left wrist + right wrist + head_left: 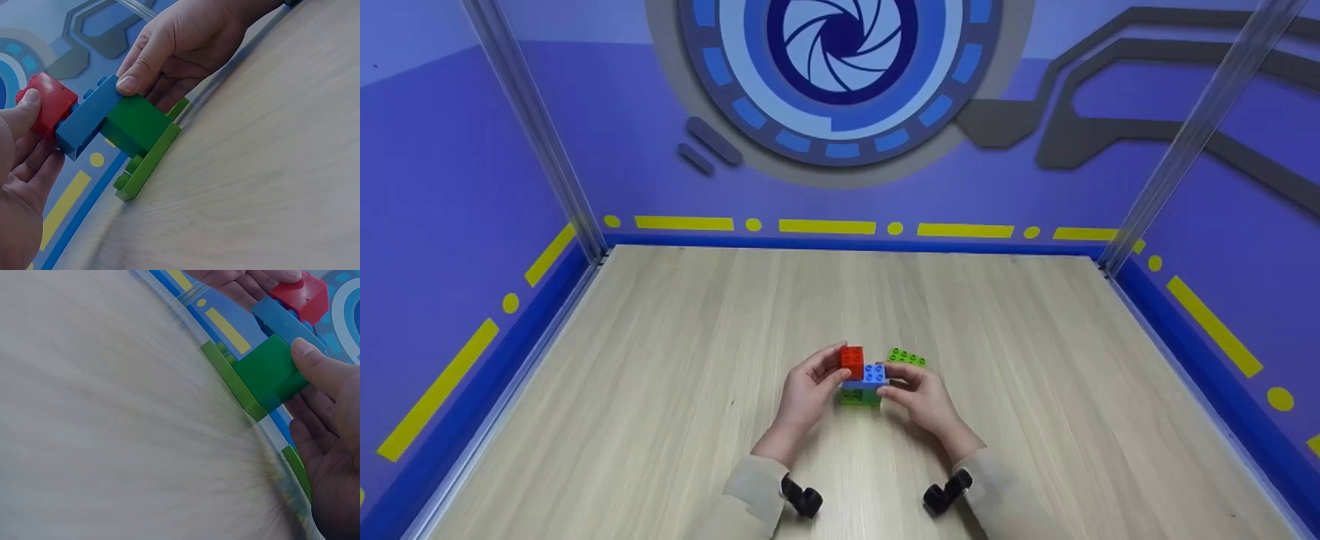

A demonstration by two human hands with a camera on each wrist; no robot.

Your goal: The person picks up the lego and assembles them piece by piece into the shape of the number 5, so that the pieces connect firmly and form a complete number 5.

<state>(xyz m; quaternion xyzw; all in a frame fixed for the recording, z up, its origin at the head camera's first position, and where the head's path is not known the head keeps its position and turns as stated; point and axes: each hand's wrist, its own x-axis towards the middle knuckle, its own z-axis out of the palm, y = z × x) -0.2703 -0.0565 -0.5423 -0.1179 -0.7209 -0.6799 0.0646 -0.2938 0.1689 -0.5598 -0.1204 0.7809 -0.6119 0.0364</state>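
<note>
Near the table's middle stands a small stack of toy building bricks. At its bottom is a light green flat brick (151, 163), with a dark green brick (135, 125) on it. A blue brick (874, 374) lies across the top and juts out to the left. On that left end sits a red brick (853, 362), pinched between thumb and fingers of my left hand (807, 391). My right hand (922, 396) grips the blue brick's right end, its thumb (308, 351) close above the dark green brick.
Behind my right hand lies another light green brick (907, 357) on the wooden table (675, 360). Blue walls with yellow marks (826, 226) rise at the back and both sides. Each wrist wears a black camera mount (801, 496).
</note>
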